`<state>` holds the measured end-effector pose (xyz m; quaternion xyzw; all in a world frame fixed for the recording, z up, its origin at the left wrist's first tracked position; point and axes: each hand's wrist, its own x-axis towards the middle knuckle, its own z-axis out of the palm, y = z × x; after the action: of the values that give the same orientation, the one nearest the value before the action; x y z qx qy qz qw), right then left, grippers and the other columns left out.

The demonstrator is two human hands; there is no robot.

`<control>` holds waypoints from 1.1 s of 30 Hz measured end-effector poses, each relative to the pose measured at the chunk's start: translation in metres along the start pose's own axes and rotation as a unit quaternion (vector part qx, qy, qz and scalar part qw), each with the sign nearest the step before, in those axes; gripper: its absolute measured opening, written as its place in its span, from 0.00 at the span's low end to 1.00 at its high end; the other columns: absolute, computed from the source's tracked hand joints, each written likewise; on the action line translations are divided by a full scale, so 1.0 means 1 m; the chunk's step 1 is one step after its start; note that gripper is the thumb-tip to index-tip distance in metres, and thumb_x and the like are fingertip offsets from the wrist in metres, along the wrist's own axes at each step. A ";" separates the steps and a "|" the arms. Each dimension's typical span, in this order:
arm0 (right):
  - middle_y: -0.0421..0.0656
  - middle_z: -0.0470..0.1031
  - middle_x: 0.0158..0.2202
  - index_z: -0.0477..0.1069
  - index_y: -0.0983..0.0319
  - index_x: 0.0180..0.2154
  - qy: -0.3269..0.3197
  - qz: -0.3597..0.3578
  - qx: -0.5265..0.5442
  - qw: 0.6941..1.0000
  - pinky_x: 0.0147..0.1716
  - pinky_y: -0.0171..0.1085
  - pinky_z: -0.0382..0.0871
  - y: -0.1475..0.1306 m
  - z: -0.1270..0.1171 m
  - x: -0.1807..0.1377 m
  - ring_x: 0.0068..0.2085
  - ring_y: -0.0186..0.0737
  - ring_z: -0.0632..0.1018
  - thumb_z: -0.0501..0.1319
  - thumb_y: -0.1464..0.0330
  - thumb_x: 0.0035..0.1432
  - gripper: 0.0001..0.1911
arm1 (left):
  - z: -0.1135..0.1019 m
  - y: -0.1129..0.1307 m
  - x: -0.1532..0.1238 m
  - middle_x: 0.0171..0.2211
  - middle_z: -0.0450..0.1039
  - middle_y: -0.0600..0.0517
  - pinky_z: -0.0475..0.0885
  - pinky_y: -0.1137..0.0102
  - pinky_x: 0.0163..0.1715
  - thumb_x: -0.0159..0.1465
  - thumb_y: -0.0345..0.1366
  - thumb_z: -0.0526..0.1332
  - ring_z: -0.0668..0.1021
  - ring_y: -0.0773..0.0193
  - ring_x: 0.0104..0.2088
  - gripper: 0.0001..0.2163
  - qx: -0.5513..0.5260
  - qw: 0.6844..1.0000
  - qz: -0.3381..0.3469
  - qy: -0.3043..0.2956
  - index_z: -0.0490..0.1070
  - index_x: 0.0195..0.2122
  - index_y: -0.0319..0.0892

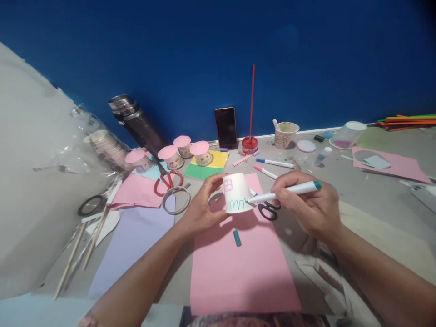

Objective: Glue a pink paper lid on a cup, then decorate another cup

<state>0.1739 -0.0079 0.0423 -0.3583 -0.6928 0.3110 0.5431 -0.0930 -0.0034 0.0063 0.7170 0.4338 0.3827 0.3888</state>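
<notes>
My left hand (205,206) grips a white paper cup (238,190), turned upside down, above a pink paper sheet (235,277). A pink window outline and a green zigzag line are drawn on the cup's side. In my right hand (309,204) is a green marker (289,190), its tip at the right end of the zigzag, on or very near the cup. The marker's teal cap (237,238) lies on the pink sheet below. Black-handled scissors (268,211) lie behind the cup, partly hidden by it and the marker.
Several small cups with pink tops (170,156) stand at the back left, near red-handled scissors (167,181) and a tape roll (176,200). A flask (138,122) and a phone (226,128) lean on the blue wall. Capped markers (275,163) lie at the back right.
</notes>
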 end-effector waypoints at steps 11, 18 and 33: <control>0.37 0.78 0.25 0.77 0.58 0.33 0.000 0.001 0.029 1.000 0.25 0.32 0.70 0.001 -0.005 -0.001 0.25 0.34 0.77 0.63 0.70 0.66 0.07 | 0.005 -0.011 0.001 0.66 0.67 0.42 0.65 0.53 0.68 0.57 0.34 0.77 0.69 0.46 0.69 0.37 -0.119 0.993 -0.004 -0.003 0.62 0.65 0.50; 0.37 0.78 0.24 0.77 0.58 0.32 0.020 0.022 0.060 0.998 0.25 0.31 0.69 -0.001 -0.004 0.003 0.25 0.32 0.76 0.64 0.71 0.66 0.08 | 0.007 -0.010 0.002 0.65 0.69 0.42 0.67 0.55 0.65 0.57 0.37 0.77 0.71 0.46 0.68 0.36 -0.154 0.988 0.009 -0.003 0.63 0.63 0.50; 0.38 0.76 0.23 0.77 0.59 0.30 0.009 0.080 0.135 0.988 0.23 0.32 0.67 0.000 -0.004 0.002 0.24 0.33 0.74 0.64 0.70 0.65 0.09 | 0.015 0.005 0.003 0.61 0.74 0.42 0.75 0.61 0.55 0.52 0.35 0.80 0.77 0.47 0.61 0.38 -0.250 0.967 -0.044 0.003 0.63 0.61 0.50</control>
<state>0.1780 -0.0058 0.0443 -0.3387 -0.6085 0.4408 0.5664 -0.0774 -0.0055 0.0056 0.5764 0.3567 0.4641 0.5702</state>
